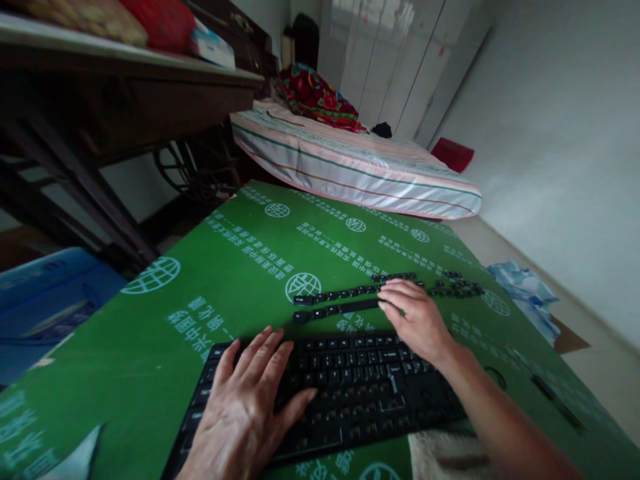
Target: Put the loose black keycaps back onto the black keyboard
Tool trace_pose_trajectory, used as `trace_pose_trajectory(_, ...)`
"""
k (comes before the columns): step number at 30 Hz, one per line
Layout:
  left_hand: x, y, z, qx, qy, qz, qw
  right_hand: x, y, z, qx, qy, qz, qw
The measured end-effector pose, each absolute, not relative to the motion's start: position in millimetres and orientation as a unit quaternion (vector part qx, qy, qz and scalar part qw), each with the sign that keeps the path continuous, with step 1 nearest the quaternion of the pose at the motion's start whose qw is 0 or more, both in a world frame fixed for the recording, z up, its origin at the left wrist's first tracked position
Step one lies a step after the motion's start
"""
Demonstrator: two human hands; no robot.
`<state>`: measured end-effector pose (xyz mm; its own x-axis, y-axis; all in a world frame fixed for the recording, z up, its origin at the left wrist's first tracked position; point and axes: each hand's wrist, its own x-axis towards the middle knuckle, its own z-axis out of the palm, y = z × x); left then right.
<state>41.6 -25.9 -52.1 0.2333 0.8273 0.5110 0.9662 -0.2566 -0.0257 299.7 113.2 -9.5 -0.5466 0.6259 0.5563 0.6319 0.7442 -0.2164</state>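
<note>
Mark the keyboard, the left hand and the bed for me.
Keyboard (350, 392): head view, near the middle of its key area.
Left hand (247, 393): head view, on the back of the hand.
Bed (360, 177): head view, on its striped side.

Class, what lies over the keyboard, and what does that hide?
The left hand lies over part of the left side of the keyboard, hiding what is beneath. The right wrist crosses its far right corner, covering that too.
</note>
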Motion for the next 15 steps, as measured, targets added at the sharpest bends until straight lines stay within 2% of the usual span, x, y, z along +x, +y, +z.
trace_pose_trajectory(3, 41, -26, -52, -0.766, -0.585, -0.206, 0.166, 311, 159, -10, -0.395, -0.895, -0.019, 0.204)
trace_pose_trajectory(15, 41, -28, -51, -0.766, -0.585, -0.205, 0.168, 305, 226, -18, -0.388, -0.921, 0.013, 0.029)
